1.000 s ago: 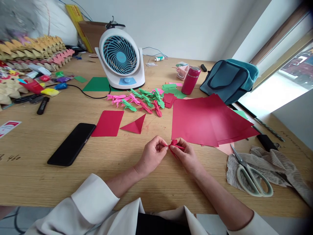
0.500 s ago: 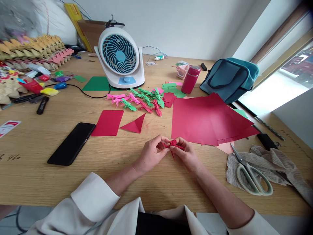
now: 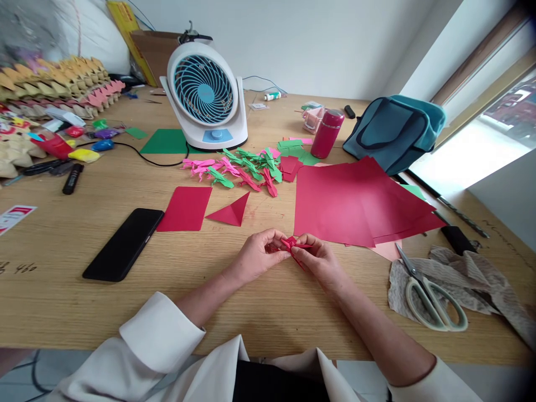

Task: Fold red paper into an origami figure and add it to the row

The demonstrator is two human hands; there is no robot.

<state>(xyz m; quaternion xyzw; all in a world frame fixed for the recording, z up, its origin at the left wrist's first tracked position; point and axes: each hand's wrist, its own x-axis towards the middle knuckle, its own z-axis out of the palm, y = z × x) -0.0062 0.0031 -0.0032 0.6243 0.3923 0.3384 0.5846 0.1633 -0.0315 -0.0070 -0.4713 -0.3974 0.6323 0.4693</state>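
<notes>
Both my hands meet just above the wooden table point(image 3: 67, 290) near its front edge. My left hand point(image 3: 258, 255) pinches one side of a small folded red paper figure point(image 3: 292, 244). My right hand point(image 3: 317, 259) pinches its other side, fingers curled round it. Much of the figure is hidden by my fingers. A red paper triangle point(image 3: 231, 213) and a red paper rectangle point(image 3: 185, 208) lie flat a little beyond my left hand. A stack of large red sheets point(image 3: 355, 202) lies just beyond my right hand.
A black phone point(image 3: 123, 243) lies to the left. Scissors point(image 3: 429, 298) rest on a cloth point(image 3: 477, 285) at right. Several pink, green and red folded figures point(image 3: 238, 170) lie mid-table before a white fan point(image 3: 205, 97). A red flask point(image 3: 327, 134) and teal bag point(image 3: 393, 131) stand behind.
My hands have kept working the red figure in place, turning it slightly between the fingers. The view has shifted a little; nothing else on the table has moved.
</notes>
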